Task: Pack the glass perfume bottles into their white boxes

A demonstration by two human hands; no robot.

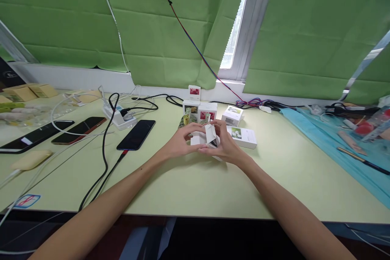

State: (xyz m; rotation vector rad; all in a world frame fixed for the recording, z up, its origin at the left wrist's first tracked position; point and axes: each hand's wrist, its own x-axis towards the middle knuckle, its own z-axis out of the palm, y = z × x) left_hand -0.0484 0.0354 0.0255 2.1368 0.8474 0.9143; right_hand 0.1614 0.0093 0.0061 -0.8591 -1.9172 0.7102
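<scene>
Between my two hands is a small white carton [211,133] with its end flap raised, low over the table. The fingers of my left hand [183,141] curl round its left side. My right hand [224,146] grips it from the right, thumb at the near edge. Just beyond my fingers stand small glass bottles, one with a gold top [186,119], partly hidden by the hands. Behind them are white picture boxes, one with a red picture [207,109]. To the right of my right hand lies a flat white box with a flower picture [243,136].
A black phone [135,135] on a cable lies left, near a white power strip [119,117] and looping cords. Further left are more phones and yellow boxes [20,93]. Blue plastic sheeting [323,138] with assorted items covers the right end. Green curtains [170,40] hang behind.
</scene>
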